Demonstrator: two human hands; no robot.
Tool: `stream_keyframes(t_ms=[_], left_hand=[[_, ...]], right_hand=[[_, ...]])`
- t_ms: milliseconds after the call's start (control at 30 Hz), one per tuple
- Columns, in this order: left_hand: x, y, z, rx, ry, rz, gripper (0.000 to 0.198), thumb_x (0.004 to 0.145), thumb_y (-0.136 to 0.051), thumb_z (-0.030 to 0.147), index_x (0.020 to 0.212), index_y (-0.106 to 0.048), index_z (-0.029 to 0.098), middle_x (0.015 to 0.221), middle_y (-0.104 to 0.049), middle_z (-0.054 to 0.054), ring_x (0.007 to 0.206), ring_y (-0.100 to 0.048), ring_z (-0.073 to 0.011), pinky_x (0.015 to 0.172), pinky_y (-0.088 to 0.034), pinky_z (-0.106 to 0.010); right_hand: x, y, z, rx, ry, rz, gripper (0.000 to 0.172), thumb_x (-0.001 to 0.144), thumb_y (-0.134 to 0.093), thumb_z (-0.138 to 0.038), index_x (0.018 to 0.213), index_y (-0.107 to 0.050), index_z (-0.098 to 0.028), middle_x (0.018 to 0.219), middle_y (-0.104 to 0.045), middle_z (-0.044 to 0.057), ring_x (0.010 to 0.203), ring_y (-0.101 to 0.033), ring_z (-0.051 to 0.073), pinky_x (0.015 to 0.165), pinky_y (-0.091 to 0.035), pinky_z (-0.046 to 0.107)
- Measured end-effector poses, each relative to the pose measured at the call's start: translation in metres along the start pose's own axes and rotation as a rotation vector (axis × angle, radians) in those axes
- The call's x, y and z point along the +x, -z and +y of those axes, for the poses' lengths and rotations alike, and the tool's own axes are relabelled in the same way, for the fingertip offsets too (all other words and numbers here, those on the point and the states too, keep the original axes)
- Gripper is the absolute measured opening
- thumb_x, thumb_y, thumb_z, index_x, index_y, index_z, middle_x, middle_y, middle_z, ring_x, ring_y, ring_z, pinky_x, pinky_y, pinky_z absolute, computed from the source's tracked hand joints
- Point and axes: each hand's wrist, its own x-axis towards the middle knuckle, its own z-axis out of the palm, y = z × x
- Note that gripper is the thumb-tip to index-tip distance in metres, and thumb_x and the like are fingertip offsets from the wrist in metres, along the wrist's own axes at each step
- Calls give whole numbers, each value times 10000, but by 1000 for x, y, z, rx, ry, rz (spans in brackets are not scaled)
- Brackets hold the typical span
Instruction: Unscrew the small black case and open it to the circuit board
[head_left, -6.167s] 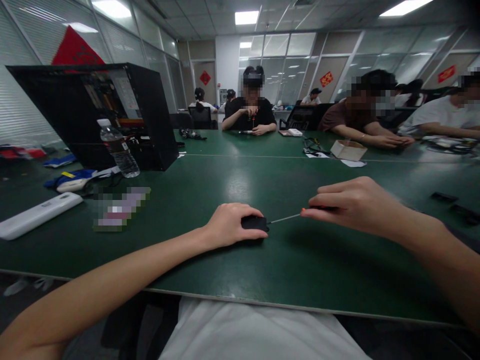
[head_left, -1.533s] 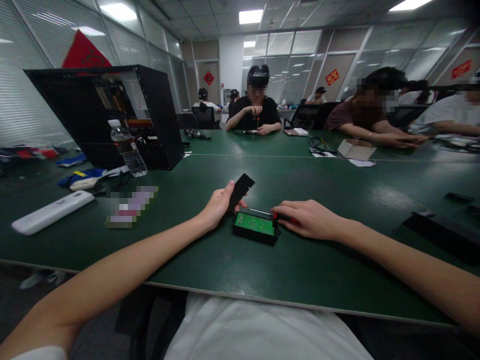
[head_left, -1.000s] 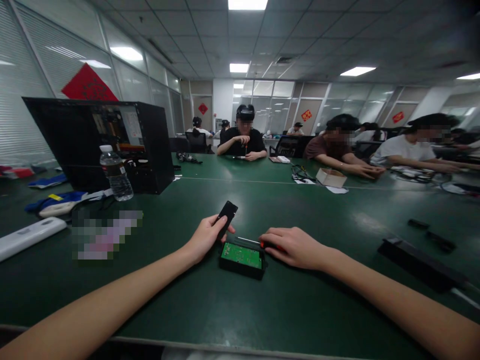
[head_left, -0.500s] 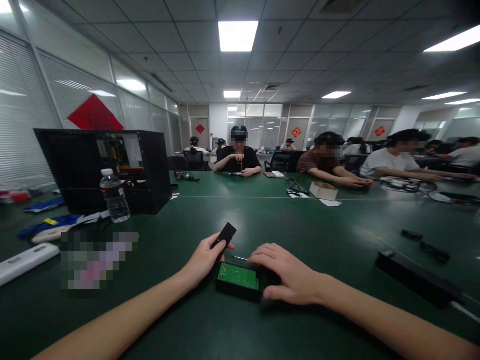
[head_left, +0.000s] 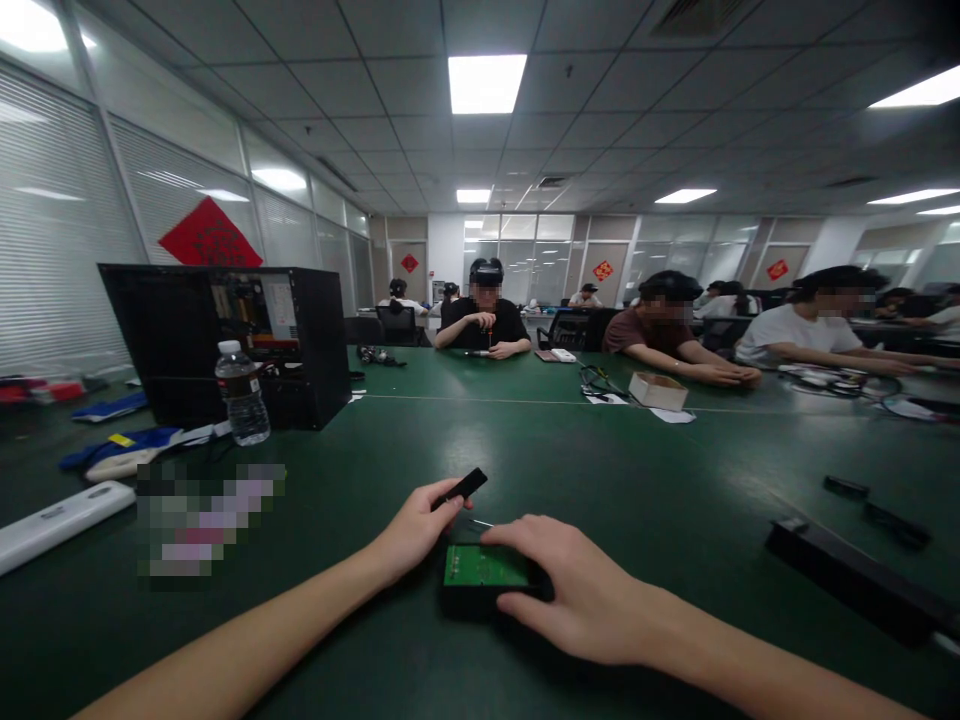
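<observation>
While a long white case (head_left: 67,525) lies at the far left, a clear water bottle (head_left: 244,405) stands just in front of an open computer tower (head_left: 330,345) on the green table (head_left: 405,430). Next comes the left hand (head_left: 411,530), thumb and fingers closed on a thin black cover (head_left: 466,486), held tilted. Just right of that hand, a black box (head_left: 469,603) rests on the table, open side up, with a green circuit board (head_left: 484,567) inside; a thin metal shaft (head_left: 481,524) pokes out behind it. The right hand (head_left: 562,580) curves around the box's right end, thumb at the near wall, fingers by the far edge; whether they squeeze it, I cannot tell. Farther right lies a long black block (head_left: 855,580).
</observation>
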Motion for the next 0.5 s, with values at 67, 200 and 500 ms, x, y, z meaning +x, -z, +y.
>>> stream_keyframes(t_ms=[67,200,500], left_hand=[[0,0,1,-17,-7,-1,359,895,-607,436,1047,-682,119,876,-625,-37,713,-490,-155,665,-370,-266],[0,1,0,-12,13,0,356,913,-597,435,1036,-678,111,825,-606,-28,683,-482,-145,670,-374,-270],[1,2,-2,-7,18,-33,395,912,-587,455,1092,-667,112,975,-676,-81,694,-522,-148,693,-417,-292]], right_hand=[[-1,16,7,14,-22,70,424,871,-685,-341,1277,-633,-232,1192,-697,64,1036,-651,228,933,-497,370],[-3,57,53,-124,-173,251,395,917,-605,-424,1254,-639,-220,1203,-703,78,1050,-665,243,919,-504,366],[-55,134,216,-605,-844,252,501,839,-605,-493,1194,-711,-154,1074,-733,213,933,-692,422,679,-501,439]])
